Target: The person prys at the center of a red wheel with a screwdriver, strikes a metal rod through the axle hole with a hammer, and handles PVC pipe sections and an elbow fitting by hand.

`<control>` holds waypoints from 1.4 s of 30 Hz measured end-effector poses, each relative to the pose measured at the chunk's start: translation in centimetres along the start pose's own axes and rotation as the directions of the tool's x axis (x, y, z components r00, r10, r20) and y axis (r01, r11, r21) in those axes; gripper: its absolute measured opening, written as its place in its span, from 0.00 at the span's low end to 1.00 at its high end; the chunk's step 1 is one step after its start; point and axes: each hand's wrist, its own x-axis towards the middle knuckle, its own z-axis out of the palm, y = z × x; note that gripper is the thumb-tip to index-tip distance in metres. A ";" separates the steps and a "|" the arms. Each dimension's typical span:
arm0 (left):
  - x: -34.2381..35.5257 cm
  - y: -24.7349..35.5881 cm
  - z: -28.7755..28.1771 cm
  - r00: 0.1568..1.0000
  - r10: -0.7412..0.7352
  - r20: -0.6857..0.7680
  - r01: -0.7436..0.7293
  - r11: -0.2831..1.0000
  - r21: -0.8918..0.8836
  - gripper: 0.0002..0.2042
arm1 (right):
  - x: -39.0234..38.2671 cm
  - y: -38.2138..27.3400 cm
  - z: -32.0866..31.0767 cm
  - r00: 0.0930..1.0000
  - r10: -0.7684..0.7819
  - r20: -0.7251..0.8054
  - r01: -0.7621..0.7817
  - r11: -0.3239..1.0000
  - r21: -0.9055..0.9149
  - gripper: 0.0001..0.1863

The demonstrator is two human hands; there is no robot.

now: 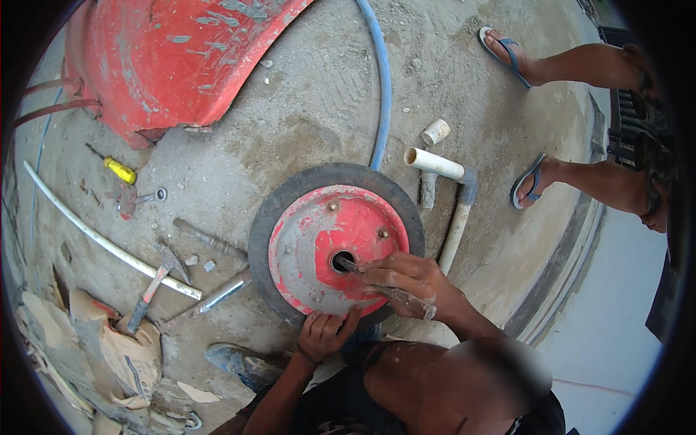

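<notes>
The wearer's own hands are out of view, so their state cannot be told; the two at work appear to belong to a co-worker bent over from the lower edge. The co-worker's right hand (407, 279) is clamped around a slim, dirty tool (412, 300), whose tip sits at the hub opening (340, 259). The left hand (326, 336) is apart from it, fingers curled over the near edge of the wheel (333, 235).

Good handling here would mean pressing that edge firmly against the ground, keeping the tool's tip seated at the opening and its shaft in a steady line, and keeping the left fingers out of the path of a slip.

The tool's long axis slants from the lower right up to its tip at the upper left. The wheel lies flat on the concrete ground (319, 141), mid-view, its worn red face up; being round, it has no long axis, and its hub axis points up.

Left of the tyre (262, 243) lie a dark rod (210, 239), a hammer (151, 288) and, farther out, a yellow screwdriver (119, 170). To the right is an angled white pipe (438, 164); beyond it stand sandalled feet (533, 181).
</notes>
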 end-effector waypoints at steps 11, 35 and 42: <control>0.2 0.2 -0.2 1.000 -0.005 0.025 0.007 0.999 -0.054 0.16 | 1.1 1.4 1.0 0.990 0.057 0.128 -0.062 0.997 0.036 0.24; 2.9 0.6 -4.2 0.978 -0.177 0.107 0.207 0.815 -0.541 0.24 | 1.5 0.3 1.8 0.998 0.028 0.050 -0.025 0.998 -0.053 0.19; 12.0 -0.4 -3.8 0.891 -0.454 -0.019 0.289 0.600 -0.746 0.23 | 1.5 0.3 1.0 0.995 0.082 0.051 -0.080 0.996 -0.037 0.16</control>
